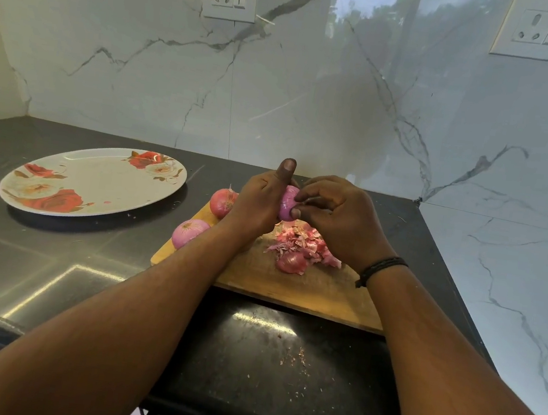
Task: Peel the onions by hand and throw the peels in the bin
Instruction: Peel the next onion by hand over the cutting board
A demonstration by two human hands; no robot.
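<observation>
Bench [51, 269]: dark stone, fills the lower frame, carries everything below.

Plate [96, 182]: flowered, oval, left of centre, bare of onions.

Cutting board [307, 290]: wooden, centre of frame, under my hands.

Peels [303, 242]: pink heap on the board, lower right of my hands, with one larger curved shell at its near edge. No bin in view; I judge these go there last.

My left hand [259, 202]: fingers curled round the held onion [287, 203], thumb standing up.

My right hand [337, 215]: thumb and fingertips pinching at the right side of that onion, above the board at frame centre; whether they hold a strip of skin I cannot tell.

Unpeeled onion [223, 203]: on the board's far left corner, papery skin on.

Peeled onion [188, 231]: pale pink, on the board's left edge.

Method note: I should turn the onion with the left hand, catch the skin's edge with the nail, pull toward the root, and drop strips onto the heap.
</observation>
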